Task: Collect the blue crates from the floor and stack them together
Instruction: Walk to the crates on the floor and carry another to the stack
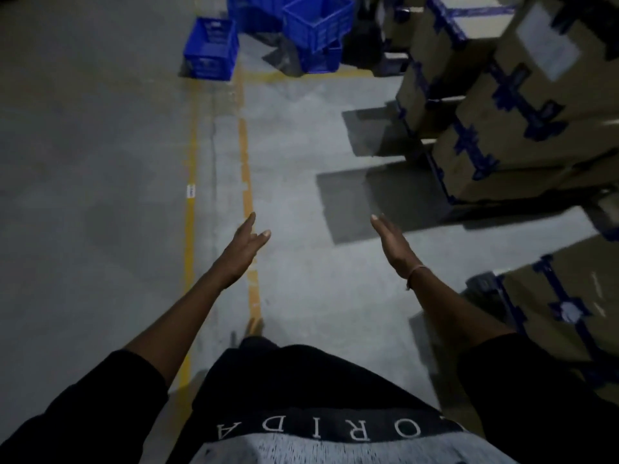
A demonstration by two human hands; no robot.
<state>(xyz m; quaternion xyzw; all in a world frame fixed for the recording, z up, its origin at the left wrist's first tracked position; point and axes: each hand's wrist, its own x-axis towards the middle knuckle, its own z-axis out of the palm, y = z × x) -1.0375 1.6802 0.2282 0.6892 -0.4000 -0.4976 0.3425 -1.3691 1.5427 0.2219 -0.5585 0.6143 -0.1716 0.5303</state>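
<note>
Several blue plastic crates lie on the grey floor far ahead, at the top of the head view. One single crate (211, 48) stands alone on the left. To its right a tilted crate (318, 23) rests on a lower crate (323, 58), and more blue plastic (249, 10) shows behind them. My left hand (242, 250) and my right hand (392, 242) are stretched forward over bare floor, fingers straight, palms facing each other, holding nothing. Both hands are well short of the crates.
Stacks of cardboard boxes (522, 105) taped in blue line the right side, with another box (566, 306) close by my right arm. Two yellow floor lines (246, 162) run forward toward the crates. Grey floor (83, 195) spreads to the left.
</note>
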